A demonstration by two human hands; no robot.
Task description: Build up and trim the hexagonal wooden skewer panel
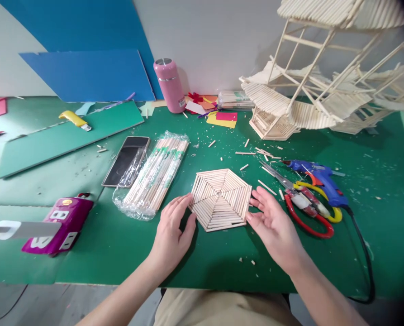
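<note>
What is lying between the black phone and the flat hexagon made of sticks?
A clear plastic packet of sticks lies between the phone and the hexagon, its loose wrap partly over the phone, as the head view shows.

Two bare hands, palms turned inward, facing each other. Left hand: fingers together, bent forward, thumb apart. Right hand: fingers loosely curled, slightly spread, thumb extended inward. Two bare forearms, reaching forward from either side, converging; wrists roughly straight.
</note>
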